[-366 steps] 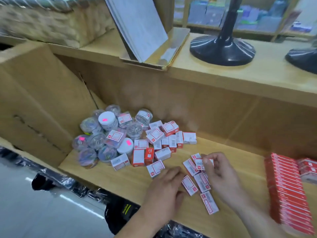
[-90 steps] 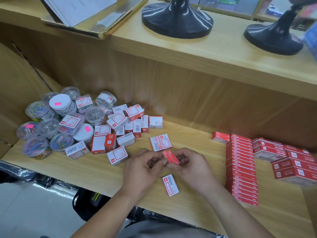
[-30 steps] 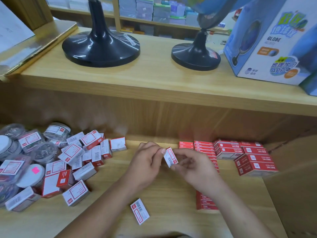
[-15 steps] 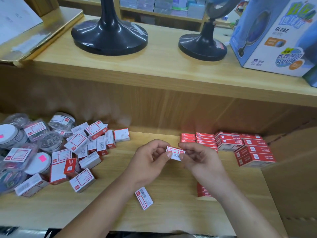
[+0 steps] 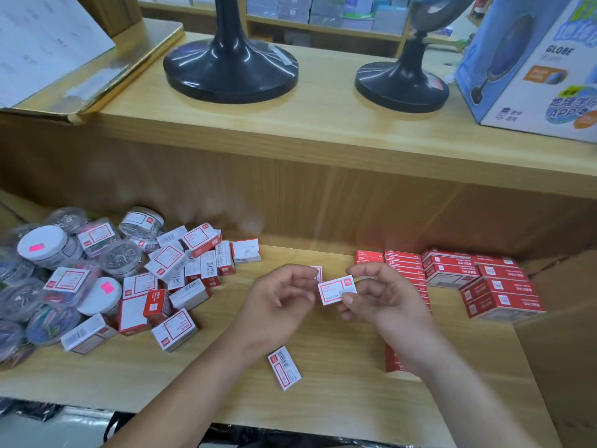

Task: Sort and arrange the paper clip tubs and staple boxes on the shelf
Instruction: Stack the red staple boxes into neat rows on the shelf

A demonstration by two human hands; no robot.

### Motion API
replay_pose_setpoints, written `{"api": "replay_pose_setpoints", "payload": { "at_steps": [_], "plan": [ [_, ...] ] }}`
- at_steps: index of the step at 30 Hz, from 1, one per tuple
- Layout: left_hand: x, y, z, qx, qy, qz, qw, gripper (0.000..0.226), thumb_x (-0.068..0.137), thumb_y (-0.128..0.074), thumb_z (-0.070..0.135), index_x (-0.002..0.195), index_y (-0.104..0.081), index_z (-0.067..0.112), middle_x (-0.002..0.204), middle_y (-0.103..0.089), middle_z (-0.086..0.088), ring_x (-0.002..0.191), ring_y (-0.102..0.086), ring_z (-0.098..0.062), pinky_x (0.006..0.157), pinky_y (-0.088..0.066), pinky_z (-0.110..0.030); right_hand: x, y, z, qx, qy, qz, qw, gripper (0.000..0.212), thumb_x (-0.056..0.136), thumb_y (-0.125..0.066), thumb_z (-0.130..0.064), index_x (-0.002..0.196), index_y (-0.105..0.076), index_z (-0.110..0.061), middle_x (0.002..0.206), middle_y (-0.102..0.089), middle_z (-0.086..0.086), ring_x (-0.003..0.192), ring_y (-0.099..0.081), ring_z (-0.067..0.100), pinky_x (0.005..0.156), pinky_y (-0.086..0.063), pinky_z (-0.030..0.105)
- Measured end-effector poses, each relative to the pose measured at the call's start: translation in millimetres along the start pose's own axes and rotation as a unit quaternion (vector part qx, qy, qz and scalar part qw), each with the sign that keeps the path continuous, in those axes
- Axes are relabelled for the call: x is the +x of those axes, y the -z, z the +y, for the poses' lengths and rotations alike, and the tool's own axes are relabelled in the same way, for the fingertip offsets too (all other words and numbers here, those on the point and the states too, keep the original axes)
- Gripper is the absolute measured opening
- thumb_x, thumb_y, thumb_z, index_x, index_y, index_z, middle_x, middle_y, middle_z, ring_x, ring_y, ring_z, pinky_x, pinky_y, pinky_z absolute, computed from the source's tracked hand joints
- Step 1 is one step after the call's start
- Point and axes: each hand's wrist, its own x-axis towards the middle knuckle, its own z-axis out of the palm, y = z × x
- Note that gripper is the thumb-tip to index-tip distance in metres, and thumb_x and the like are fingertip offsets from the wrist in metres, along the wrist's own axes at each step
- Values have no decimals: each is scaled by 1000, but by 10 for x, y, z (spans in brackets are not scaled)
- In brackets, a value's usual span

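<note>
Since the previous frame, the staple box (image 5: 337,290) has been passed to the right hand (image 5: 381,300) and is pinched above the shelf (image 5: 339,402); the hold of the curled left hand (image 5: 280,297) cannot be told. Stacked red boxes (image 5: 452,270) may be knocked askew by careless placement.

Small staple box (image 5: 336,291) (red-bordered label up) in pinch of right hand (image 5: 382,303), above shelf (image 5: 323,402)
</note>
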Motion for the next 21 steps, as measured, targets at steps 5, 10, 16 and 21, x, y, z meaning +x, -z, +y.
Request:
{"api": "replay_pose_setpoints", "payload": {
  "at_steps": [5,10,16,21],
  "plan": [
    [42,-57,-16,15,22,-1,1000,18,90,-75,9,102,-74,23,93,-77,-1,88,-73,-22,79,-54,-29,15,27,5,-19,24,-23,999,37,91,-65,7,116,-66,-20,87,-73,20,82,-71,31,82,-59,47],
    [133,-98,37,35,8,-48,998,20,87,-79,9,96,-76,27,91,-77,-3,84,-72,-17,78,-57,-31,112,120,8,-205,89,-17,975,30,82,-83,-14,103,-76,-35,74,-68,4,67,-61,23,68,-53,39],
    [451,187,-225,384,-43,-2,922,60,84,-80,34,138,-59,20,118,-53,11,89,-54,-8,84,-45,-22,235,372,-110,-444,167,75,877,16,80,-83,-27,90,-74,-37,78,-61,-16,84,-56,12,76,-45,30],
    [476,108,-375,387,-6,-49,921,64,83,-80,39,141,-57,26,122,-46,13,85,-50,-6,91,-51,-29,281,453,51,-492,159,121,847,19,77,-85,-28,93,-78,-35,77,-55,-13,87,-54,12,79,-46,30]
  ]
}}
